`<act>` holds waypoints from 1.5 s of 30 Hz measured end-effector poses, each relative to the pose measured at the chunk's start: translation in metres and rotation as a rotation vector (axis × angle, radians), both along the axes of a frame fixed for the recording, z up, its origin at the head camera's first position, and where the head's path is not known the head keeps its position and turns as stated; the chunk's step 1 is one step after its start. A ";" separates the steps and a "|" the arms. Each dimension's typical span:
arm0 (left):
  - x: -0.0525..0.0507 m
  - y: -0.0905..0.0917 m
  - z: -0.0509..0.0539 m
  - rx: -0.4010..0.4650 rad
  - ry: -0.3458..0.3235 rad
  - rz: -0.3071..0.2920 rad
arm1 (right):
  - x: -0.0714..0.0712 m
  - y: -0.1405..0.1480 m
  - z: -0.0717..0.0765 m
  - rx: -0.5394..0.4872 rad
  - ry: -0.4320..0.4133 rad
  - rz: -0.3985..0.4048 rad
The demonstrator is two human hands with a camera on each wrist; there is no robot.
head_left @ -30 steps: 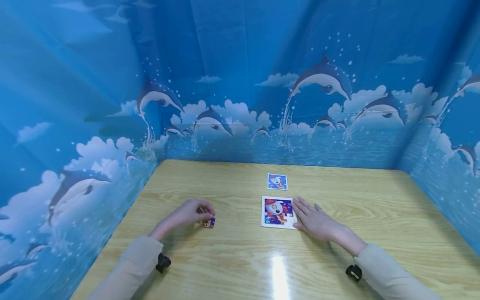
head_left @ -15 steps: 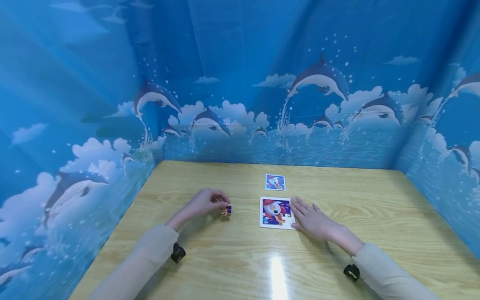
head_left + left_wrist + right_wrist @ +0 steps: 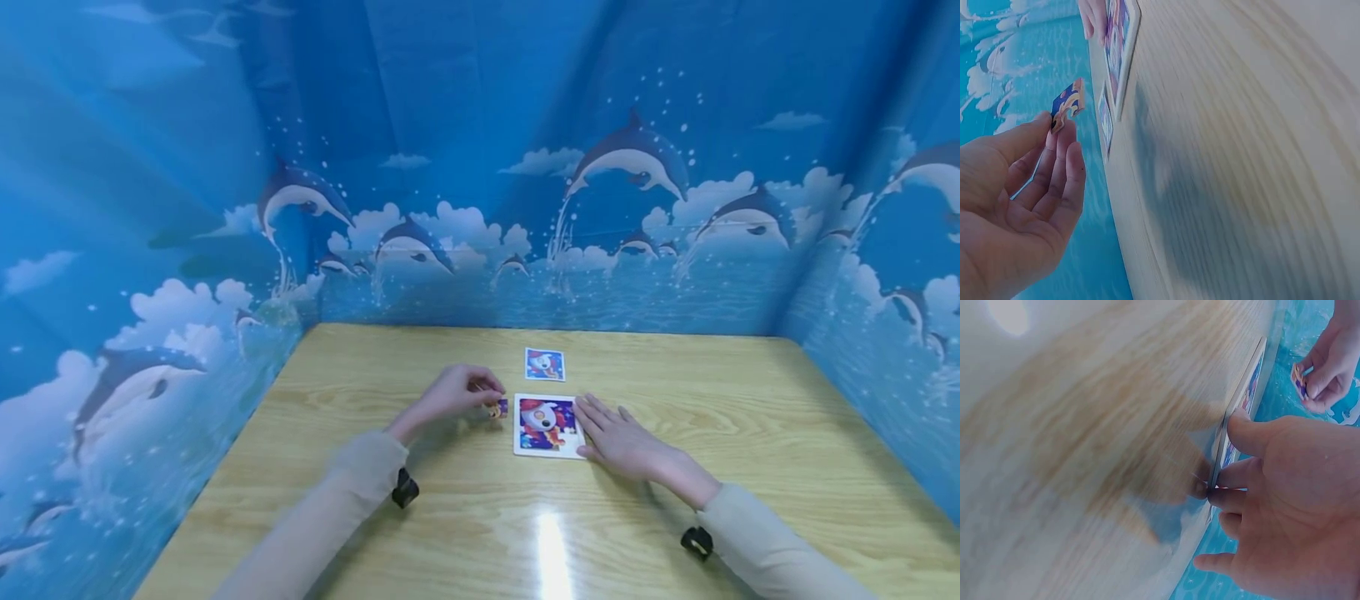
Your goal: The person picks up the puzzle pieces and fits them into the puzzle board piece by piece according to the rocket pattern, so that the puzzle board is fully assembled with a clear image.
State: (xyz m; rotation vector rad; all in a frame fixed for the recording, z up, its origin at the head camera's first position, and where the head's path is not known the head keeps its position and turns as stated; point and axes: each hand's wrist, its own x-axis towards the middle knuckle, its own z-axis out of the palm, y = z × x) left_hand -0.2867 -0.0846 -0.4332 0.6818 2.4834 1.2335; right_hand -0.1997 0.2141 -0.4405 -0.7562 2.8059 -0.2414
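Observation:
My left hand (image 3: 455,393) pinches a jigsaw piece (image 3: 1070,102) between thumb and fingertips, above the table just left of the puzzle tray. Purple, orange and yellow show on the piece. The white-framed puzzle tray (image 3: 517,448) lies flat, most of its picture of a white character filled in, with a pale gap at its lower right. Along the tray's right edge rests my right hand (image 3: 622,440), fingers extended; in the right wrist view its thumb and fingertips touch the frame. Behind the tray lies a small picture card (image 3: 545,364) with a similar image.
The wooden table (image 3: 660,375) has bare surface on both sides of the tray and in front of it. A blue dolphin-print curtain (image 3: 465,167) stands along its back and sides. Dark wrist devices (image 3: 405,488) sit under both sleeves.
My left hand has carried the jigsaw piece rightward and away from me, from the left part of the table to beside the tray. The right hand stays at the tray's edge.

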 end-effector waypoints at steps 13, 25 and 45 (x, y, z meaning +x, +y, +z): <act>-0.002 0.061 -0.004 -0.018 0.058 -0.069 | -0.003 0.003 -0.003 -0.016 0.007 0.010; 0.006 0.097 -0.017 -0.084 0.021 -0.060 | -0.003 0.006 -0.005 -0.034 0.026 0.028; 0.013 0.113 -0.023 -0.188 0.131 -0.129 | -0.003 0.005 -0.004 -0.064 0.008 0.021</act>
